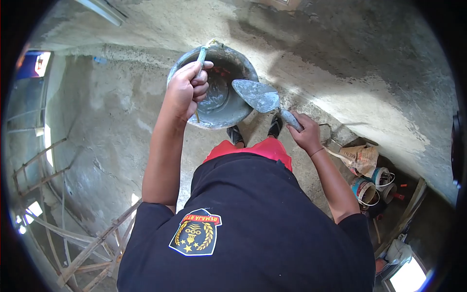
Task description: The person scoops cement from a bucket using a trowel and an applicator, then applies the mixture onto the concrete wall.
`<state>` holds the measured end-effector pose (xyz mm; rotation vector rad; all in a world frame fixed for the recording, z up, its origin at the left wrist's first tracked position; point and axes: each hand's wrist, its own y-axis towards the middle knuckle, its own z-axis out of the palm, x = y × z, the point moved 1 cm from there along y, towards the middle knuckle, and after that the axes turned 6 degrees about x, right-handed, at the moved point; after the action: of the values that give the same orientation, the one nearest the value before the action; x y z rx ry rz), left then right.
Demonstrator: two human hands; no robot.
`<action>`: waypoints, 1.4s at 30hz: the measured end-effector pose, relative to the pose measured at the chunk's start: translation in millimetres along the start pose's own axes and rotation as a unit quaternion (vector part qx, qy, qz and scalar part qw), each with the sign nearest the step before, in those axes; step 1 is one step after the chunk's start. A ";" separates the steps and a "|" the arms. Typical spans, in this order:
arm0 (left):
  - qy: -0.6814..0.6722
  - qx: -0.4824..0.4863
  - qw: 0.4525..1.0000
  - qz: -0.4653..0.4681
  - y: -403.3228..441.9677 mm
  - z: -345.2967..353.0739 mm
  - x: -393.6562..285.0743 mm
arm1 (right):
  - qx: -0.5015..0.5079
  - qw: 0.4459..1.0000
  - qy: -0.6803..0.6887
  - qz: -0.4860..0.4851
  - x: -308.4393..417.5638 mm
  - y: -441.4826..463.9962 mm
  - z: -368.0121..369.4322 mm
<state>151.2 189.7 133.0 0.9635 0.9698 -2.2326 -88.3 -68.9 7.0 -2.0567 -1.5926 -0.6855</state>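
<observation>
My left hand [188, 88] is closed around the handle [202, 54] of a round, mortar-stained bucket [228, 120]. The handle looks like a rope passed through a green tube. Grey residue coats the bucket's inside, and what lies at its bottom is hard to make out. In my right hand [305, 132] is a pointed trowel [258, 96], gripped by its grey handle. Its blade, smeared with mortar, points left over the bucket's right rim.
Rough cement walls [379, 73] rise ahead and to the right. At right, paint pails [362, 187] stand by a torn cement bag [362, 156]. Wooden scaffolding poles [92, 248] cross the lower left. My sandalled feet [275, 126] are just below the bucket.
</observation>
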 end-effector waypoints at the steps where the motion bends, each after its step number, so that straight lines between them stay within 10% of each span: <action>1: 0.008 0.005 1.000 -0.005 1.5 2.2 2.0 | -0.021 1.000 0.008 -0.012 -0.9 -1.8 -0.3; 42: 0.022 0.013 0.998 -0.056 60.1 32.3 69.8 | 0.008 0.987 -0.149 0.062 -79.2 -20.4 2.5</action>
<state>136.3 116.1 70.7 0.9959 1.0390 -2.3302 -124.5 -121.8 -43.7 -2.3086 -1.5982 -0.3298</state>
